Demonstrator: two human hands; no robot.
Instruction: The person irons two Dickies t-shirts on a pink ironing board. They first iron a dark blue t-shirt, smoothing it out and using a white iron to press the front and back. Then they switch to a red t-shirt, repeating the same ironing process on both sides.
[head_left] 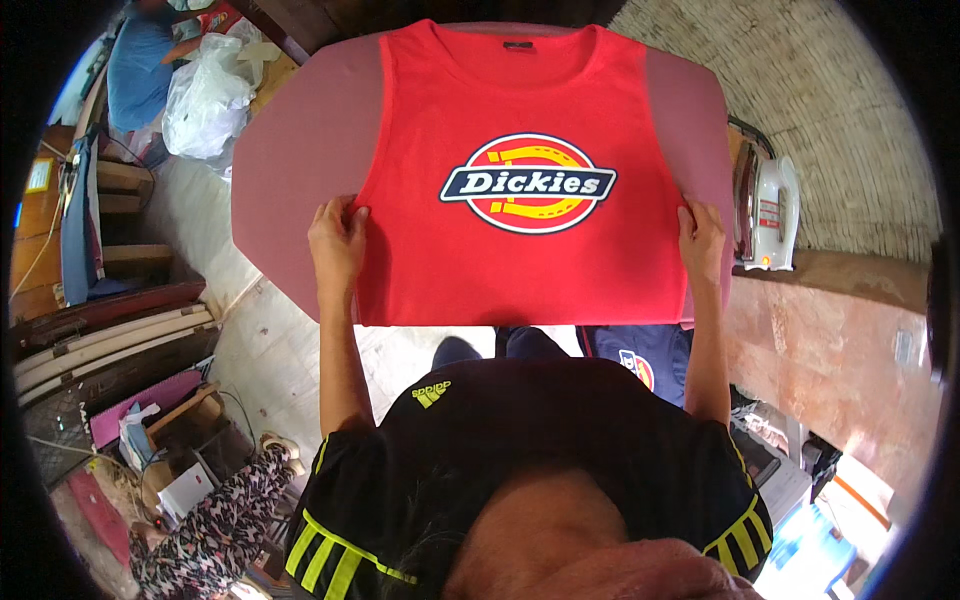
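Note:
A red sleeveless shirt [520, 280] with a round printed emblem on its chest lies spread, neckline away from me, over a padded maroon ironing board [290, 130]. My left hand [338, 240] pinches the shirt's left side edge below the armhole. At the same height on the opposite edge, my right hand [702, 240] grips the cloth between thumb and fingers. The shirt's lower edge runs straight along the near side of the board. To the right of the board stands a white clothes iron [772, 215], a little beyond my right hand.
Dark blue garments [640, 355] with a printed emblem hang below the board's near edge. White plastic bags [205, 100] lie at the far left beside a person in blue [140, 70]. Someone in patterned clothing [215, 520] is at the lower left. A woven mat wall [810, 80] rises far right.

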